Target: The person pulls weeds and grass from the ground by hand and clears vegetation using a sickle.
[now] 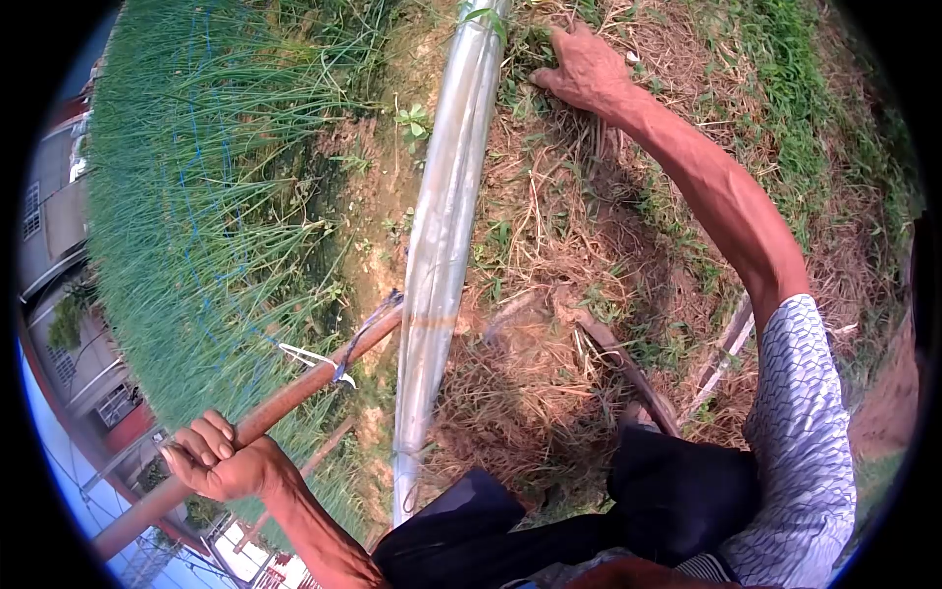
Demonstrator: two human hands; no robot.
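My left hand is wrapped round a thick wooden pole at the lower left. Purple and white cords are tied near the pole's upper end, which meets a long bundle of clear plastic sheeting. The sheeting runs from the top of the view down to near my knees. At the upper right, my right hand reaches low over dry grass beside the sheeting, thumb and a finger apart; nothing shows in it, and some fingertips are hard to make out.
Dense green stalks with blue strings fill the left side. Dry grass and soil lie right of the sheeting. Wooden pieces lie near my dark-trousered knees. Buildings stand at the far left.
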